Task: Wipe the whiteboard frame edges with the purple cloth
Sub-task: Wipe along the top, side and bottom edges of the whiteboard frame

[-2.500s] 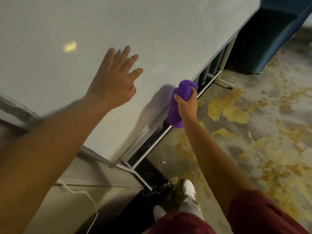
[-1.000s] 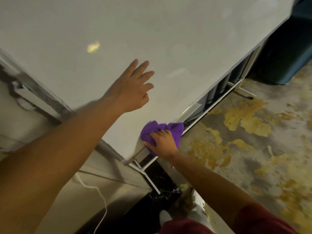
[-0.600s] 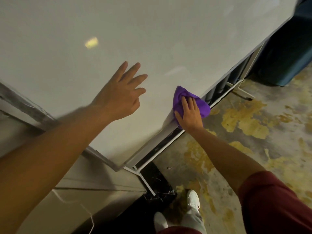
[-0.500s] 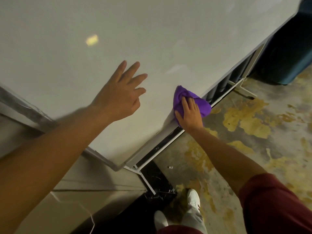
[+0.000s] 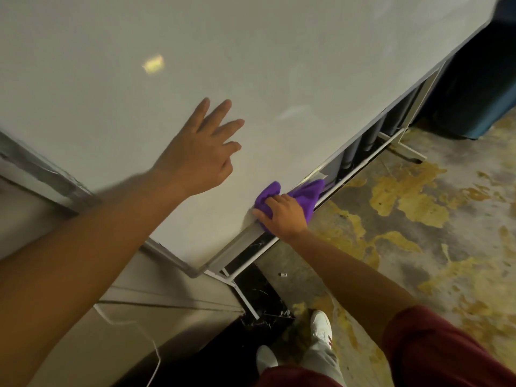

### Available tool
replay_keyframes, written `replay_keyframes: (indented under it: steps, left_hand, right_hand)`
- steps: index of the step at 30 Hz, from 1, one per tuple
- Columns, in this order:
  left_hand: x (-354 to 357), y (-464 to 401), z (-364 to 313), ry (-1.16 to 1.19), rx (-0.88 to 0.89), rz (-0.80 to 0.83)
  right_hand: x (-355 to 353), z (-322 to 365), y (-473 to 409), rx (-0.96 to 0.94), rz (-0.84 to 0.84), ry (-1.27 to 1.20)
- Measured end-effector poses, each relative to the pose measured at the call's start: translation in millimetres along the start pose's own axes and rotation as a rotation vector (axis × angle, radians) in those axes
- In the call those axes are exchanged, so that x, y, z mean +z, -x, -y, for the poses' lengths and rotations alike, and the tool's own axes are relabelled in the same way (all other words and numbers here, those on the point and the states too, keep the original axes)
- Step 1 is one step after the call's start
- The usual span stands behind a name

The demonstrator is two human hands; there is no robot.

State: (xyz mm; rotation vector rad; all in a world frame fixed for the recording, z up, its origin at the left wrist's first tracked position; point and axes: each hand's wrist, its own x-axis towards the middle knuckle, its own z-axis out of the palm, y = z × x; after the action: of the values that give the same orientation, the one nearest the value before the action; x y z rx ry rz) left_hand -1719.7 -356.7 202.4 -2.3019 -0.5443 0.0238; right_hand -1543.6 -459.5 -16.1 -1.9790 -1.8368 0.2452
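The right hand [image 5: 284,216] and purple cloth [image 5: 303,195] now sit lower along the bottom frame edge [image 5: 237,244], closer to the whiteboard's near corner than half a second ago.

Our left hand [image 5: 198,160] is raised in front of us, fingers [image 5: 223,110] spread and extended, palm facing away, forearm reaching in from the lower left. Our right hand [image 5: 284,216] is lower, palm down, fingers curled in a grip, arm extended from a dark red sleeve [image 5: 435,347] at lower right.
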Motion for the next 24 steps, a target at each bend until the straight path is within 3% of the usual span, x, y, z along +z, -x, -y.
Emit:
replay_keyframes:
  steps: [4,9,17,24]
  left_hand:
    - [-1.0,1.8,0.0,-0.002,0.007,-0.027]
    - [-2.4,-3.4,-0.5,0.001,0.007,-0.042]
    - [4.5,-8.7,-3.7,0.016,-0.017,-0.028]
    - [10.5,-3.9,-4.5,-0.027,-0.02,-0.016]
  right_hand:
    - [11.9,28.3,14.3,0.045,0.029,-0.196]
    - [4.0,8.0,22.2,-0.032,-0.079,-0.044]
    - [-31.4,-72.7,-23.7,0.186,-0.049,-0.012]
    - [-27.9,-64.7,-19.9,0.145,-0.106,0.055]
